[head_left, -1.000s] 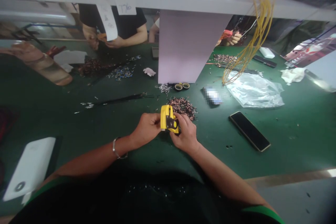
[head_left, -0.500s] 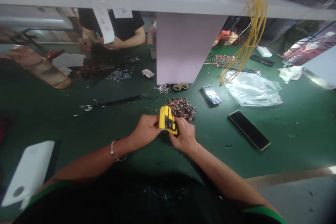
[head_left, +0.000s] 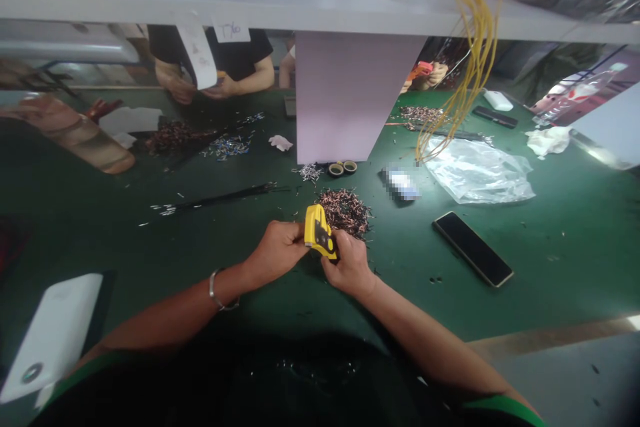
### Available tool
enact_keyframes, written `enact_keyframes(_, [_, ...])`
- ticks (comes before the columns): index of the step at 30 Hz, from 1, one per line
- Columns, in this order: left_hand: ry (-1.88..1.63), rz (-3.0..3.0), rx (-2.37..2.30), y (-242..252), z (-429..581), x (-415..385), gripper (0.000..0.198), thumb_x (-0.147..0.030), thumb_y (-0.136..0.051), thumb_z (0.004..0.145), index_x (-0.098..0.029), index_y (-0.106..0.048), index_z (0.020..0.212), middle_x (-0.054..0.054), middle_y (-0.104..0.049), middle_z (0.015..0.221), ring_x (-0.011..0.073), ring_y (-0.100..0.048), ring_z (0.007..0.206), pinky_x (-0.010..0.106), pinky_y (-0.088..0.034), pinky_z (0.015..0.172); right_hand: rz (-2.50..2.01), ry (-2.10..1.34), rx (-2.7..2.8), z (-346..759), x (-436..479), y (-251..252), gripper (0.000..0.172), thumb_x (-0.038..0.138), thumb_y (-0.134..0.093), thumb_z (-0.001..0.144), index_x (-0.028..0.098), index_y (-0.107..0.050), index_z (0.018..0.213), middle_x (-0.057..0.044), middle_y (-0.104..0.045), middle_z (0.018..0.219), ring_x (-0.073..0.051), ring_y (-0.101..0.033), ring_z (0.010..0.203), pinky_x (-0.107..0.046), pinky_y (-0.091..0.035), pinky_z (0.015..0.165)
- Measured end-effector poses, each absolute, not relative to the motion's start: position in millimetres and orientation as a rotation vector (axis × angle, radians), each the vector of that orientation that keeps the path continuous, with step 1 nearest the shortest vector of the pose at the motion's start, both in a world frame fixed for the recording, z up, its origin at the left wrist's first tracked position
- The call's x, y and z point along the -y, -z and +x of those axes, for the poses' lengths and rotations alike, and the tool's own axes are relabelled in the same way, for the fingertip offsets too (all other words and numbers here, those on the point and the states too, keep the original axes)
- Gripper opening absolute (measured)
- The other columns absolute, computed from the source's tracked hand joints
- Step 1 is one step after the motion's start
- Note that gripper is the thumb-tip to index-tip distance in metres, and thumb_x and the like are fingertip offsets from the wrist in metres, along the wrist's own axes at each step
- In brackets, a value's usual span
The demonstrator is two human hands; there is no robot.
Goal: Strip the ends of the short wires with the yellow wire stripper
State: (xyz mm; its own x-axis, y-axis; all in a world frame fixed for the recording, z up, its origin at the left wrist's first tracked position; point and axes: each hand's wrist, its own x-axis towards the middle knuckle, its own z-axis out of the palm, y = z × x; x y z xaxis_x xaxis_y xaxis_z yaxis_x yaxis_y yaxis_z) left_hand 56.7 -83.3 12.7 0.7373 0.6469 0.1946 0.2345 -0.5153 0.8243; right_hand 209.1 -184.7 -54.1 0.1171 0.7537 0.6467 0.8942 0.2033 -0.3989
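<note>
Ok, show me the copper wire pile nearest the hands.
The heap just beyond the right hand; the other copper heaps, far left and far right, lie across the bench.

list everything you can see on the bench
yellow plastic hand tool: one, yellow and black, between both hands
tangled heap of copper-tipped wire pieces: one, copper-brown, just beyond the hands
flat black smartphone: one, black, right of the hands
crumpled clear plastic bag: one, clear, beyond the smartphone
looped yellow wires: one bundle, yellow, hanging over the white shelf
white rectangular slab: one, white, lower left
co-worker: one, black shirt, beyond the shelf
left hand: one, on the tool, silver bracelet at the wrist
right hand: one, on the tool
</note>
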Motion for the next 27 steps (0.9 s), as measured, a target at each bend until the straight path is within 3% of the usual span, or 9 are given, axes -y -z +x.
enact_keyframes(9, [-0.543,2.036,-0.724,-5.4,59.9,77.2,0.023,-0.023,-0.054,0.079,-0.013,-0.068,0.064,-0.002,-0.058,0.056,0.0089,-0.049,0.054,0.020,-0.039,0.052,-1.653,0.036,1.608,207.7,182.1,61.5,0.011,0.022,-0.049,0.073,0.023,-0.043,0.082,0.000,-0.055,0.063,-0.018,-0.052,0.053,-0.028,-0.039,0.053])
enact_keyframes(18, [-0.508,2.100,-0.730,-2.7,62.2,68.3,0.020,-0.025,-0.051,0.083,-0.015,-0.065,0.073,0.000,-0.065,0.064,0.0104,-0.053,0.058,0.022,-0.038,0.055,-1.685,-0.159,1.460,207.6,174.9,63.6,0.011,0.022,-0.048,0.069,0.024,-0.040,0.075,0.004,-0.048,0.056,-0.014,-0.045,0.048,-0.026,-0.034,0.049])
enact_keyframes(23, [-0.497,2.025,-0.740,-10.3,63.1,70.3,0.011,-0.021,-0.050,0.081,-0.017,-0.058,0.076,-0.005,-0.054,0.049,0.0079,-0.044,0.045,0.021,-0.033,0.046,-1.695,-0.215,1.398,210.5,171.0,63.7,0.014,0.021,-0.049,0.068,0.025,-0.035,0.069,0.006,-0.042,0.052,-0.013,-0.040,0.045,-0.025,-0.029,0.047])
enact_keyframes(27, [-0.538,1.968,-0.749,-7.0,64.0,69.3,0.010,-0.020,-0.051,0.079,-0.016,-0.060,0.076,-0.004,-0.058,0.050,0.0081,-0.049,0.047,0.020,-0.036,0.049,-1.688,-0.231,1.367,212.1,168.1,64.7,0.013,0.022,-0.049,0.068,0.025,-0.036,0.069,0.006,-0.042,0.053,-0.013,-0.039,0.046,-0.025,-0.029,0.047])
